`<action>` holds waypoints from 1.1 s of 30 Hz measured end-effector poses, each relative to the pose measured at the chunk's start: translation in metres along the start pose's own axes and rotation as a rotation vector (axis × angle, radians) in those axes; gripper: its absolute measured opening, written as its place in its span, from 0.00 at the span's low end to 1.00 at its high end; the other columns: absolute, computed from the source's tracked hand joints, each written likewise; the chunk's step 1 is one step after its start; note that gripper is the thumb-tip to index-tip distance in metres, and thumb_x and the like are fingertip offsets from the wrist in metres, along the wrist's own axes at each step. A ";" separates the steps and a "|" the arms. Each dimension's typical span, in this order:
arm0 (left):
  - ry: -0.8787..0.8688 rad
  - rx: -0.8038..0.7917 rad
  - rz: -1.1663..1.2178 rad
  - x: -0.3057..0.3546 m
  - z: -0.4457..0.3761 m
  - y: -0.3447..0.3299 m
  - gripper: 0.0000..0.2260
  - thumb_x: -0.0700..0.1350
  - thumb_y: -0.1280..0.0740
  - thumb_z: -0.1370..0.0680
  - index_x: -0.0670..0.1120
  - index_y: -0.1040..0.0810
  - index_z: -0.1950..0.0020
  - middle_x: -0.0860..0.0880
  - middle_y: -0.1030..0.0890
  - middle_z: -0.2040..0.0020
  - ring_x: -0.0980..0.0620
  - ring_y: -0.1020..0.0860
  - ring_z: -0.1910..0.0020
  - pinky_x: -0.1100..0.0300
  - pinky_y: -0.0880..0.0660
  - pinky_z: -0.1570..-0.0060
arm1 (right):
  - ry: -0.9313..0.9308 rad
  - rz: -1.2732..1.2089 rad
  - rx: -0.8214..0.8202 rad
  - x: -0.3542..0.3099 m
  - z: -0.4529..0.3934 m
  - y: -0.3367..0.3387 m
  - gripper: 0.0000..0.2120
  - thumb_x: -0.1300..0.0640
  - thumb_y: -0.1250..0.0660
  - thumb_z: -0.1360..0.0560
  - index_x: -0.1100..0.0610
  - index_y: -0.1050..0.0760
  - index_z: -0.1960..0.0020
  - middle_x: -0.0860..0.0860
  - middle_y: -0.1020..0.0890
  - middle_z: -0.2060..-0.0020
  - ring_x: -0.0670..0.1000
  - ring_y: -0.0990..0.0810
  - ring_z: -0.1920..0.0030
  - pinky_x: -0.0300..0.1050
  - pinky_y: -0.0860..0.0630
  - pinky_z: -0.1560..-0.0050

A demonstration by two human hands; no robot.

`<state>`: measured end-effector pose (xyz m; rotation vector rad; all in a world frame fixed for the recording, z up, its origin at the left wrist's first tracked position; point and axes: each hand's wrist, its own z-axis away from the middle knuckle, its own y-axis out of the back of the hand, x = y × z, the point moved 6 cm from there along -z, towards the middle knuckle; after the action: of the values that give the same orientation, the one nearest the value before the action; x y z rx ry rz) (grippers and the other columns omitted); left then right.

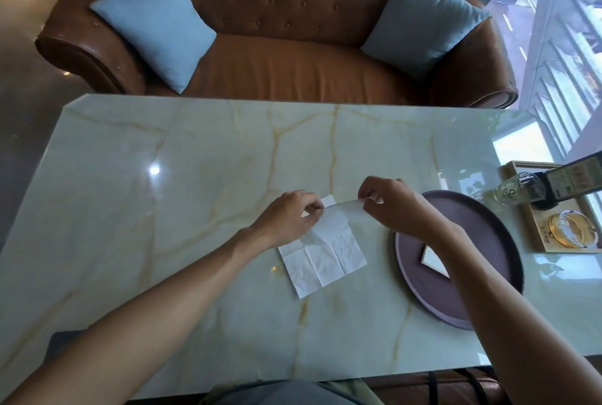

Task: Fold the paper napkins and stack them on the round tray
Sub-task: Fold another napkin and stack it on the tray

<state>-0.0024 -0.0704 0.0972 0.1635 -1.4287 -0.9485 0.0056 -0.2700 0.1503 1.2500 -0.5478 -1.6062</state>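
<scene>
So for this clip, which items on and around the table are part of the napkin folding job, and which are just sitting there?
Part of the job:
- open napkin, far edge pinched by the left hand and right hand
- round tray
- folded napkin on the tray

Just lying about:
- wooden box holding a glass ashtray
- glass bottle
- sofa with two blue cushions

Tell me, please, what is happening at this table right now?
A person is folding a white paper napkin on the marble table. The left hand and the right hand each pinch a far corner of it and lift that edge, while the near part lies flat on the table. To the right, the round purple tray already holds one folded napkin, partly hidden by the right forearm.
</scene>
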 end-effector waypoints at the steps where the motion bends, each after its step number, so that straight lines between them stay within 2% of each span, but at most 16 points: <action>1: -0.014 -0.009 0.000 0.003 -0.001 0.000 0.06 0.47 0.34 0.20 0.48 0.18 0.52 0.59 0.20 0.59 0.61 0.23 0.59 0.61 0.26 0.55 | 0.004 0.032 -0.032 0.000 0.001 -0.001 0.08 0.55 0.33 0.25 0.46 0.24 0.48 0.46 0.18 0.54 0.54 0.18 0.48 0.51 0.22 0.45; 3: -0.040 -0.028 -0.027 0.012 -0.003 0.001 0.06 0.48 0.34 0.20 0.49 0.20 0.54 0.58 0.21 0.61 0.61 0.23 0.62 0.63 0.28 0.59 | 0.063 0.136 -0.094 -0.010 0.000 -0.007 0.18 0.50 0.30 0.25 0.49 0.26 0.36 0.47 0.19 0.43 0.53 0.21 0.40 0.51 0.27 0.38; 5: -0.062 -0.051 -0.071 0.016 -0.004 0.003 0.08 0.52 0.34 0.20 0.50 0.22 0.56 0.57 0.20 0.62 0.57 0.22 0.63 0.61 0.26 0.60 | 0.141 0.227 -0.112 -0.024 -0.004 -0.017 0.21 0.47 0.31 0.24 0.50 0.26 0.32 0.47 0.20 0.38 0.52 0.22 0.38 0.50 0.31 0.35; 7: -0.061 -0.071 -0.103 0.016 -0.004 0.008 0.08 0.52 0.34 0.21 0.50 0.22 0.55 0.55 0.19 0.61 0.52 0.21 0.61 0.56 0.23 0.58 | 0.196 0.277 -0.080 -0.034 -0.010 -0.025 0.13 0.49 0.35 0.20 0.50 0.23 0.37 0.48 0.16 0.44 0.53 0.19 0.42 0.48 0.31 0.38; 9: -0.041 -0.063 -0.108 0.014 -0.002 0.016 0.06 0.50 0.35 0.23 0.49 0.21 0.53 0.54 0.18 0.58 0.51 0.20 0.58 0.53 0.22 0.56 | 0.194 0.267 -0.061 -0.038 -0.014 -0.028 0.10 0.53 0.38 0.19 0.49 0.20 0.43 0.49 0.14 0.51 0.55 0.18 0.47 0.47 0.30 0.46; 11: -0.005 -0.035 -0.102 0.007 0.002 0.024 0.04 0.48 0.34 0.25 0.50 0.22 0.52 0.54 0.18 0.58 0.50 0.20 0.58 0.54 0.22 0.56 | 0.165 0.214 -0.064 -0.042 -0.017 -0.028 0.10 0.53 0.39 0.19 0.49 0.19 0.44 0.50 0.14 0.52 0.56 0.18 0.49 0.49 0.26 0.50; 14: 0.028 -0.018 -0.064 -0.005 0.007 0.027 0.01 0.45 0.34 0.24 0.50 0.24 0.53 0.55 0.19 0.61 0.52 0.22 0.61 0.57 0.25 0.59 | 0.160 0.209 -0.084 -0.043 -0.021 -0.030 0.11 0.54 0.39 0.19 0.50 0.19 0.43 0.52 0.14 0.50 0.58 0.18 0.48 0.50 0.24 0.50; 16: 0.035 -0.014 -0.047 -0.010 0.010 0.027 0.02 0.44 0.34 0.22 0.50 0.23 0.51 0.55 0.20 0.60 0.55 0.22 0.62 0.60 0.29 0.60 | 0.160 0.204 -0.090 -0.041 -0.024 -0.030 0.11 0.54 0.39 0.19 0.49 0.19 0.44 0.51 0.14 0.51 0.58 0.18 0.49 0.49 0.24 0.51; 20: 0.063 -0.012 -0.027 -0.020 0.013 0.030 0.08 0.47 0.35 0.20 0.50 0.18 0.44 0.54 0.17 0.56 0.53 0.20 0.56 0.59 0.26 0.56 | 0.133 0.200 -0.081 -0.033 -0.031 -0.028 0.10 0.53 0.39 0.19 0.49 0.18 0.47 0.50 0.14 0.54 0.56 0.18 0.52 0.48 0.25 0.53; 24: 0.083 -0.012 0.032 -0.027 0.017 0.035 0.08 0.49 0.34 0.19 0.49 0.17 0.52 0.56 0.18 0.60 0.59 0.23 0.62 0.63 0.30 0.60 | 0.120 0.070 -0.088 -0.029 -0.037 -0.028 0.09 0.55 0.34 0.20 0.52 0.15 0.51 0.49 0.13 0.56 0.53 0.16 0.53 0.48 0.22 0.50; 28: 0.134 0.005 0.093 -0.036 0.023 0.044 0.11 0.48 0.33 0.19 0.54 0.21 0.62 0.63 0.21 0.69 0.66 0.26 0.69 0.70 0.34 0.65 | 0.054 -0.016 -0.061 -0.025 -0.038 -0.014 0.08 0.57 0.32 0.21 0.55 0.14 0.49 0.50 0.13 0.55 0.50 0.18 0.54 0.41 0.28 0.53; 30: 0.142 0.005 0.098 -0.042 0.027 0.048 0.11 0.48 0.32 0.19 0.51 0.20 0.62 0.59 0.19 0.68 0.63 0.27 0.68 0.65 0.32 0.65 | 0.024 -0.041 -0.059 -0.021 -0.038 -0.009 0.07 0.56 0.31 0.21 0.55 0.14 0.50 0.51 0.13 0.55 0.51 0.17 0.54 0.42 0.25 0.52; 32: 0.169 0.014 0.125 -0.049 0.031 0.053 0.09 0.48 0.31 0.19 0.46 0.16 0.55 0.51 0.15 0.61 0.55 0.22 0.64 0.56 0.26 0.58 | 0.009 -0.090 -0.070 -0.018 -0.039 -0.007 0.06 0.56 0.30 0.22 0.54 0.14 0.51 0.51 0.13 0.56 0.52 0.15 0.53 0.45 0.23 0.49; 33: 0.186 0.020 0.152 -0.053 0.033 0.054 0.08 0.48 0.31 0.19 0.46 0.14 0.52 0.50 0.14 0.58 0.52 0.19 0.60 0.55 0.24 0.54 | 0.011 -0.136 -0.078 -0.017 -0.040 -0.007 0.06 0.56 0.30 0.22 0.53 0.14 0.52 0.50 0.13 0.56 0.53 0.15 0.52 0.48 0.22 0.47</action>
<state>0.0005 0.0126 0.0971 0.1518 -1.2604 -0.7744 0.0382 -0.2439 0.1380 1.2591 -0.3966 -1.7160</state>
